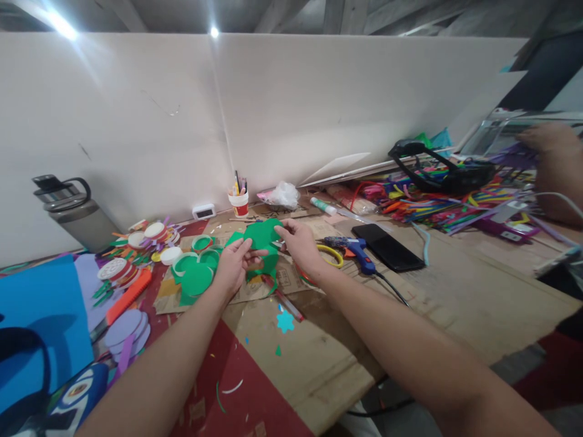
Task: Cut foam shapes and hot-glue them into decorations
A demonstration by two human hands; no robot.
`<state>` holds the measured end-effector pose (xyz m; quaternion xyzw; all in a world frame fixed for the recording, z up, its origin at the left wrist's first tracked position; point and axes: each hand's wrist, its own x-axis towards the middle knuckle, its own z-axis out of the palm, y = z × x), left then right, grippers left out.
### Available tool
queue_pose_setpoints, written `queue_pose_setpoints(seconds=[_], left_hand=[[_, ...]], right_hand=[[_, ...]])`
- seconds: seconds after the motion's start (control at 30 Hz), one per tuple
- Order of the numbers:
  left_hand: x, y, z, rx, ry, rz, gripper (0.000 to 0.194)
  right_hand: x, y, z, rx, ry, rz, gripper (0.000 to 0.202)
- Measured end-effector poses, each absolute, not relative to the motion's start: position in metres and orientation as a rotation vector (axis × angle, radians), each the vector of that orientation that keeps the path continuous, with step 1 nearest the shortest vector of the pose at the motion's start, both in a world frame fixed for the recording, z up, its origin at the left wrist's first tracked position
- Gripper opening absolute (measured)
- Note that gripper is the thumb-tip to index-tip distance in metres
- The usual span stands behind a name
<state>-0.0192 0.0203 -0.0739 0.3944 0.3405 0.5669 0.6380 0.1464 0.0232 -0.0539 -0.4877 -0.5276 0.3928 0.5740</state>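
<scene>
A green sheet piece with a rounded, wavy edge [260,233] is held up over the table between my two hands. My left hand [233,262] pinches its left side between thumb and fingers. At its right edge, my right hand [300,246] grips it with the fingertips. More green material hangs or lies just below it; I cannot tell whether it is the same piece. Left of my left hand lie green cut discs [197,279] and green rings. A red pen [289,305] and a light-blue flower-shaped cutout [285,321] lie in front of my hands.
Right of my hands are a yellow ring [336,255], a blue glue gun [363,255] and a black phone [387,247]. Colourful pipe cleaners [423,209] pile up beyond, near another person's hand [553,139]. An orange cutter [129,295] and a bottle [82,215] stand left.
</scene>
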Motion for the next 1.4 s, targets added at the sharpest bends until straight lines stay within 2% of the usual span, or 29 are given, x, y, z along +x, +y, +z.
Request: queue_pose_setpoints(seconds=[0.23,0.67,1.0,1.23,1.4], left_hand=[[-0.019,0.025,-0.078,0.911,0.763,1.335,0.04],[-0.019,0.027,-0.081,0.93,0.752,1.348,0.038],[-0.016,0.016,-0.071,1.025,0.715,1.168,0.035],[-0.03,0.03,-0.052,0.927,0.769,1.522,0.018],[-0.041,0.037,-0.042,0.96,0.716,1.618,0.015]], right_hand=[[0.149,0.025,-0.051,-1.08,-1.145,0.833,0.021],[0.148,0.025,-0.052,-1.035,-1.175,0.879,0.019],[0.144,0.022,-0.053,-1.106,-1.312,0.858,0.021],[0.153,0.021,-0.043,-1.111,-1.227,0.854,0.015],[0.154,0.023,-0.043,-1.118,-1.209,0.87,0.016]])
